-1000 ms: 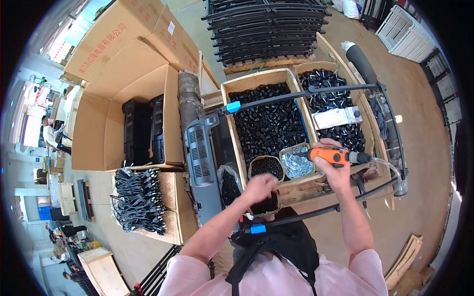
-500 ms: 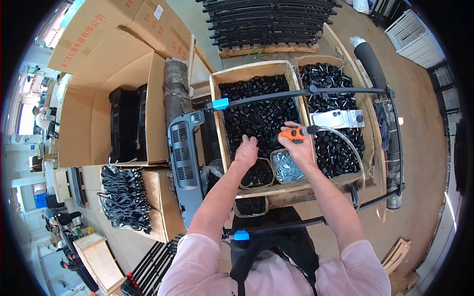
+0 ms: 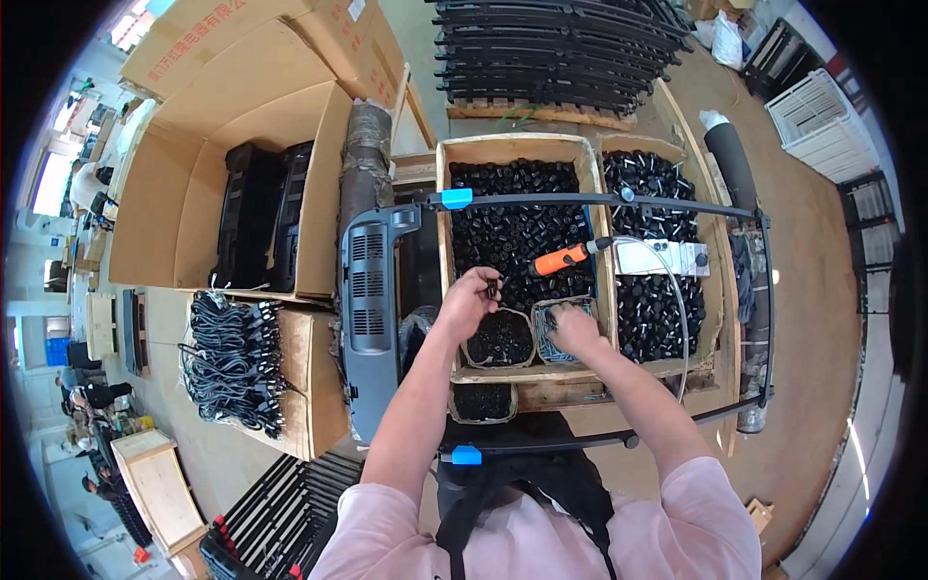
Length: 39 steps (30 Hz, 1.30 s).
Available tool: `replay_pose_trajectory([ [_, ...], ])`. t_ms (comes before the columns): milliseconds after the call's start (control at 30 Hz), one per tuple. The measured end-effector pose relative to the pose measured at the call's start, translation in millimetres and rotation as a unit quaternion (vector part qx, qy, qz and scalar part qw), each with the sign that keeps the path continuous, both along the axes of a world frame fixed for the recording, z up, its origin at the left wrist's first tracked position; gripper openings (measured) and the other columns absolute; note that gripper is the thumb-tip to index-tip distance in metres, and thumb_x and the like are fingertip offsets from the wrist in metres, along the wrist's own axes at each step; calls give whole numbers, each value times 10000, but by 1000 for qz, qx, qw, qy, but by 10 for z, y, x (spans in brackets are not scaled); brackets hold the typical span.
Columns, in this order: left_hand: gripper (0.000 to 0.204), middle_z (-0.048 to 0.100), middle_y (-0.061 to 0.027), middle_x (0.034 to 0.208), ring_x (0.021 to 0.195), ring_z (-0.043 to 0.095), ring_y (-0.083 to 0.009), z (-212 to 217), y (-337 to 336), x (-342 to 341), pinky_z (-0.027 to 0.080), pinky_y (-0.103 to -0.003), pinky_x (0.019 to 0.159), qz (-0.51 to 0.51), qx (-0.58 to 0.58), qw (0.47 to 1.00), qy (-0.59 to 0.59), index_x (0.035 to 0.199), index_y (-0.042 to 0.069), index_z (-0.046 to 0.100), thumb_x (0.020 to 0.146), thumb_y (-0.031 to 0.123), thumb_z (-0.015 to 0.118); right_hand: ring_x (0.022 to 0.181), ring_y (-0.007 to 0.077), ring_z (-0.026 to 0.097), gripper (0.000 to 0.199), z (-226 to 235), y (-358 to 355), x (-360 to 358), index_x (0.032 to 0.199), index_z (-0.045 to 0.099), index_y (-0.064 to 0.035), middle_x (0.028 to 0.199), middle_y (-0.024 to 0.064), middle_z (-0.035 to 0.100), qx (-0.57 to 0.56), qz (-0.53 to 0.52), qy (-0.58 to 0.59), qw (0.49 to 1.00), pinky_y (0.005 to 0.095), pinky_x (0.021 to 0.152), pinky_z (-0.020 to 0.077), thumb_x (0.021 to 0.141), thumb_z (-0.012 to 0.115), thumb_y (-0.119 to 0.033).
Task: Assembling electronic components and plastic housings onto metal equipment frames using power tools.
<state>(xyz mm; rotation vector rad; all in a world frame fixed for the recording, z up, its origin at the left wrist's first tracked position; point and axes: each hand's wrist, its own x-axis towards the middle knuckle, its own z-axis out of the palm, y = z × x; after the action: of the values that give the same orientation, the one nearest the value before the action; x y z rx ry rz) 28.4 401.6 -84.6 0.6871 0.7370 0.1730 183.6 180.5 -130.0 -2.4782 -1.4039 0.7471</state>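
My left hand (image 3: 468, 307) is closed, pinching a small black plastic piece (image 3: 492, 288) above the near edge of a wooden bin (image 3: 446, 222) full of black plastic caps (image 3: 522, 217). Within a small box of silvery screws (image 3: 547, 352) is my right hand (image 3: 572, 331), its fingers curled down among them; what they grip is hidden. An orange power screwdriver (image 3: 561, 259) with a clear hose lies on the caps, apart from both hands. Left of the screws sits a small box of tiny black parts (image 3: 500, 340). A black frame bar (image 3: 541, 199) with blue clips spans the bin.
A grey vented plastic panel (image 3: 369, 290) stands at the frame's left end. On the right, a second bin of black knobs (image 3: 648, 309) holds a white phone-like box (image 3: 648, 257). Further left are an open carton (image 3: 159, 213) and bundled black cables (image 3: 235, 362). Stacked black bars (image 3: 551, 48) lie behind.
My right hand has let go of the orange screwdriver and moved nearer, into the screw box. My left hand has lifted from the caps with a black piece. The whole view has shifted slightly.
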Motion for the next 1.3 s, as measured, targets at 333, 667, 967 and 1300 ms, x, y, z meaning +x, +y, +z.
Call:
replay_pose_trajectory([
  [333,285,639,-48,1042,820,594,-120,421,-597,-575,502,-256,676,-20,-15,999,-44,1314,39,561,1109,228,500,944,430,694,212,-204,-115,40,944,700,-16,967,252,719,42,-1,64,997,514,846,541,919,665,-223],
  [667,272,627,-34,999,808,612,-101,419,-882,-956,523,-250,682,-73,19,996,-46,1333,84,546,1101,225,525,759,354,698,327,-52,-270,-26,880,733,9,779,191,706,138,-93,47,985,450,754,544,939,700,-311],
  [967,308,654,-82,1056,892,654,-142,512,-925,-1338,574,-289,781,-140,149,979,11,1339,-13,534,1080,153,549,666,156,619,212,936,5,-612,1041,660,-8,784,63,676,169,-96,350,916,329,627,503,1000,642,-215],
  [1300,300,702,-103,1057,896,708,-166,752,-887,-1674,603,-294,804,-143,145,979,7,1306,-34,589,1081,161,551,893,375,705,192,1623,261,-1278,1076,693,-53,948,173,721,169,164,163,958,452,760,554,980,612,-198],
])
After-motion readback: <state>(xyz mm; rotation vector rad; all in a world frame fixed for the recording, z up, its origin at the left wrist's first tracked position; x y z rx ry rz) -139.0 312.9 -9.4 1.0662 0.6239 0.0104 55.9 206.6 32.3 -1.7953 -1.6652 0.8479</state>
